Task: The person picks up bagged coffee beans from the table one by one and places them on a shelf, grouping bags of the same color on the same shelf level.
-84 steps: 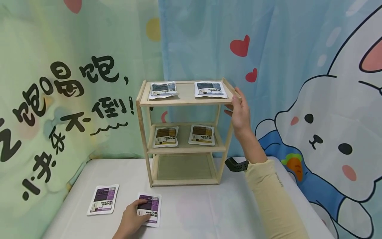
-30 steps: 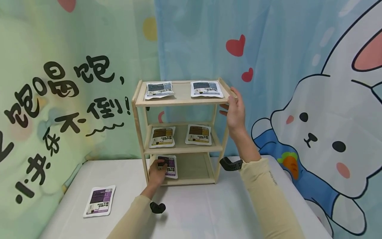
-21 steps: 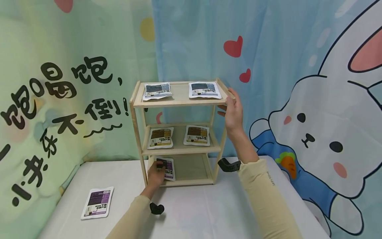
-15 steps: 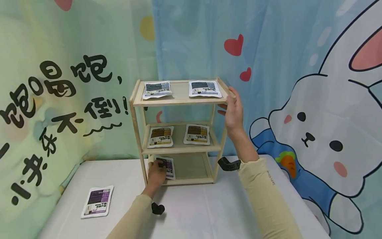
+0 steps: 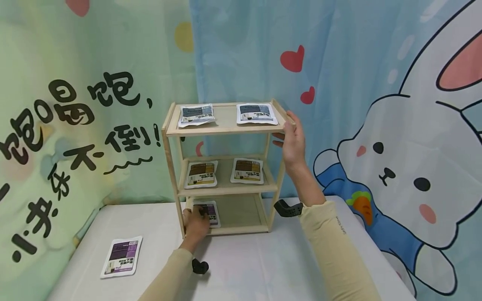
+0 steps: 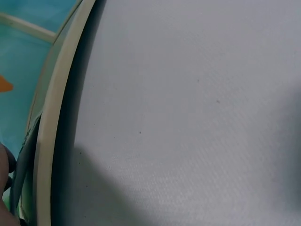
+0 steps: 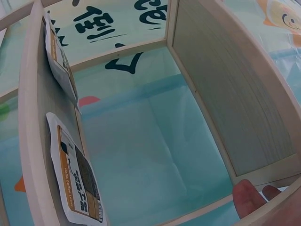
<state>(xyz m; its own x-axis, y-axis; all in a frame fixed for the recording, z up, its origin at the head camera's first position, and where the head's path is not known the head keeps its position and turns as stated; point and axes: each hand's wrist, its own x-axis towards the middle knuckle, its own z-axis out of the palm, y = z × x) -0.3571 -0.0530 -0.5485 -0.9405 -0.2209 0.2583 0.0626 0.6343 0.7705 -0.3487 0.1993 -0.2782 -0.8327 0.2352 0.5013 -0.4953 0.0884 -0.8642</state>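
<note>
A three-tier wooden shelf (image 5: 241, 212) stands on the white table. My left hand (image 5: 196, 225) is at the left of its bottom tier, holding a white pouch with a purple label (image 5: 213, 215); the fingers cover part of it. In the left wrist view the edge of the pouch (image 6: 26, 162) shows tilted behind the shelf's front rail, beside dark fingertips. My right hand (image 5: 294, 142) grips the top tier's right end. Its fingertips (image 7: 247, 197) come out under the top board in the right wrist view. A second purple-labelled pouch (image 5: 121, 256) lies flat on the table, left of the shelf.
On the top tier lie two blue-labelled pouches, one left (image 5: 196, 115) and one right (image 5: 257, 114). The middle tier carries two brown-labelled pouches, left (image 5: 201, 174) and right (image 5: 247, 170). A printed curtain (image 5: 241, 50) hangs close behind the shelf.
My left hand has carried the purple-labelled pouch from the table front onto the bottom tier's left side, then lowered slightly there. The right hand keeps its grip on the shelf.
</note>
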